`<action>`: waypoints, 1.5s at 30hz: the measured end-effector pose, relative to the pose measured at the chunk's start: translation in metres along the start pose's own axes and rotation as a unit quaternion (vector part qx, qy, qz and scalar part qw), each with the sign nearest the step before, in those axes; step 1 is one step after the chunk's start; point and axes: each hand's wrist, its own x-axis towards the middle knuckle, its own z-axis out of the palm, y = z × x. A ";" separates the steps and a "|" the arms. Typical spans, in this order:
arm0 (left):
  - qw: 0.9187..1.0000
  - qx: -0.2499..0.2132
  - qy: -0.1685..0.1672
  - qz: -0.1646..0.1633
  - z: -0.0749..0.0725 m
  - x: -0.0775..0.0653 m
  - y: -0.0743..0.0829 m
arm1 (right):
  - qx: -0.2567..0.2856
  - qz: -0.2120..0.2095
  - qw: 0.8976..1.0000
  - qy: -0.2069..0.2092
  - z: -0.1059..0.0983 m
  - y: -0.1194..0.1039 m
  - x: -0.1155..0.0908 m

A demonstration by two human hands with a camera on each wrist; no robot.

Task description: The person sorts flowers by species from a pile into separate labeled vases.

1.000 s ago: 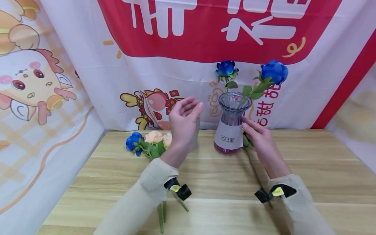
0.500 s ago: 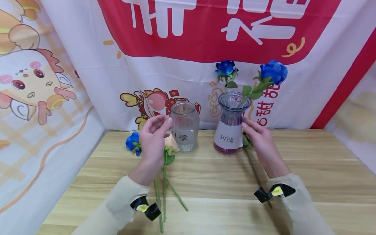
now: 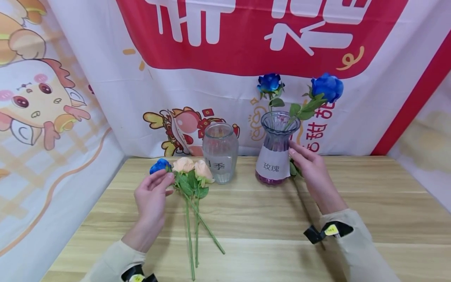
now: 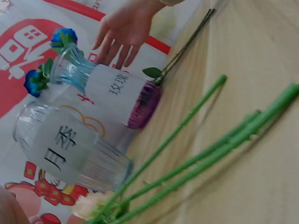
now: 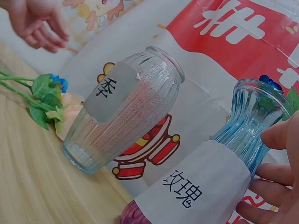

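My left hand (image 3: 151,199), fingers loosely bent and holding nothing, hovers beside a blue rose (image 3: 160,166) on the table. Two peach roses (image 3: 183,165) lie to its right, their green stems (image 3: 188,235) pointing toward me. At the right side of the blue-and-purple glass vase (image 3: 273,162), my right hand (image 3: 314,172) rests with extended fingers near its neck; firm contact is hard to tell. Two blue roses (image 3: 327,87) stand in that vase. A clear glass vase (image 3: 225,145) with a paper label is upright between my hands.
Dark stems (image 3: 305,203) with leaves lie on the wooden table (image 3: 253,250), partly under my right hand. A printed cloth (image 3: 197,90) hangs right behind the vases, and another covers the left side.
My left hand has moved left and toward me, away from the clear vase to the blue rose on the table. It uncovered the clear vase and peach roses. My right hand stays put.
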 end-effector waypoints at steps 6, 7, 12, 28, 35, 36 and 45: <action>0.999 0.036 -0.004 -0.020 -0.006 0.000 -0.025 | -0.004 0.004 1.000 -0.002 -0.001 0.002 0.000; 0.999 0.041 -0.002 -0.023 -0.006 0.000 -0.029 | -0.003 0.003 1.000 -0.001 -0.002 0.003 0.000; 0.998 0.057 0.001 -0.040 -0.006 0.001 -0.046 | -0.002 -0.001 1.000 -0.002 -0.001 0.005 0.001; 0.996 0.038 -0.018 -0.081 0.001 0.008 -0.059 | -0.004 -0.003 1.000 -0.006 0.000 0.006 0.000; 0.995 0.024 -0.017 -0.093 0.001 0.011 -0.053 | -0.003 -0.005 1.000 -0.006 0.000 0.005 -0.001; 0.995 0.019 -0.017 -0.093 0.001 0.011 -0.051 | -0.004 -0.005 1.000 -0.007 0.000 0.005 -0.001; 0.991 -0.062 -0.052 -0.105 0.005 0.004 -0.022 | -0.004 -0.009 1.000 -0.002 -0.001 0.002 -0.001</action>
